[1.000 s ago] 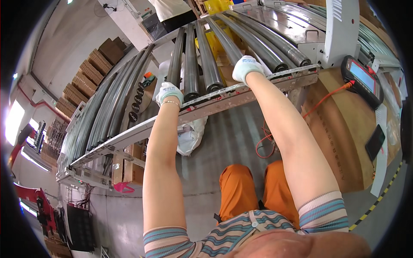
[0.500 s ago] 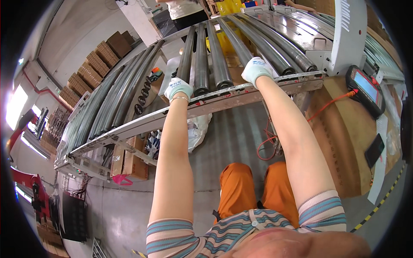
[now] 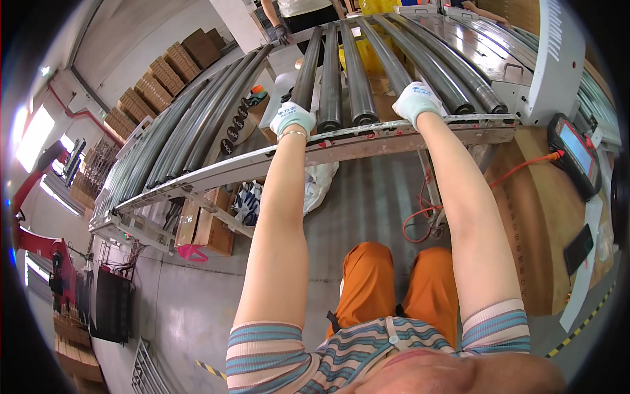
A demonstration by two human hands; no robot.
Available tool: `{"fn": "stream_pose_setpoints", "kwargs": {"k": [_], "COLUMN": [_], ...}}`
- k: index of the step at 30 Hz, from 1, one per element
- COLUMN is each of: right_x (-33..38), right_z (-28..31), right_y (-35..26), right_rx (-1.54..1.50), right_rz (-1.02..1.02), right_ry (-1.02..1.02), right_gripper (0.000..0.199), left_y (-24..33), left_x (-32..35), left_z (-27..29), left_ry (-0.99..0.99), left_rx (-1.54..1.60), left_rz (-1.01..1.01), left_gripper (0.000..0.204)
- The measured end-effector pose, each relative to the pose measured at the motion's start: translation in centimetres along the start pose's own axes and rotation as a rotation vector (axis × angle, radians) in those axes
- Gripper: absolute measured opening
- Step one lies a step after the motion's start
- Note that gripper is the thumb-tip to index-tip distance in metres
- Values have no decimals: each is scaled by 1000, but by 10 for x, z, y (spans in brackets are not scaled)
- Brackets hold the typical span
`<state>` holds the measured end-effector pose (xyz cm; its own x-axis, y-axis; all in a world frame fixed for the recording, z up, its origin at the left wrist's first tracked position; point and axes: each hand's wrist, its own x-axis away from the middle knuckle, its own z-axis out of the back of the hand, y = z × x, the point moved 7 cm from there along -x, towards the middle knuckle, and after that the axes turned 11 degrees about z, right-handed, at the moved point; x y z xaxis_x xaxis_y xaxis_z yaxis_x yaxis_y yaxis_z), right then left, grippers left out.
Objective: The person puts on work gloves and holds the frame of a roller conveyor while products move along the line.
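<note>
The left hand point(image 3: 293, 119), in a pale glove point(image 3: 295, 113), covers the near end of one dark roller point(image 3: 308, 73); the right hand point(image 3: 418, 104) covers that of another roller point(image 3: 382, 51). Two middle rollers point(image 3: 330, 85) lie between, all reaching the front rail point(image 3: 357, 140). Each grip looks curled, but its underside is hidden, so I cannot tell whether it closes on roller or rail. Smooth metal by the look: probably heavy, stiff, somewhat slippery, best held around the barrel near each end
</note>
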<state>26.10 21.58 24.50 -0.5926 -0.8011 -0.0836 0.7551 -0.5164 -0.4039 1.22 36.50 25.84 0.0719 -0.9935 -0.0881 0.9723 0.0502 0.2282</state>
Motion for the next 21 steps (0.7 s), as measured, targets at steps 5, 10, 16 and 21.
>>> {"fn": "stream_pose_setpoints", "kwargs": {"k": [5, 10, 16, 21], "right_x": [9, 9, 11, -2], "right_z": [4, 4, 6, 0], "right_y": [-4, -4, -3, 3], "right_rx": [0, -16, -5, -9], "right_rz": [-22, -32, -52, 5], "right_ry": [-24, 3, 16, 76], "right_gripper": [52, 53, 51, 44], "left_y": [-7, -6, -4, 0], "left_x": [-10, -6, 4, 2], "left_z": [-3, -2, 5, 7], "left_ry": [60, 34, 15, 50], "left_rx": [-15, 0, -1, 1], "left_rz": [25, 4, 18, -19], "left_gripper": [65, 65, 56, 47]}}
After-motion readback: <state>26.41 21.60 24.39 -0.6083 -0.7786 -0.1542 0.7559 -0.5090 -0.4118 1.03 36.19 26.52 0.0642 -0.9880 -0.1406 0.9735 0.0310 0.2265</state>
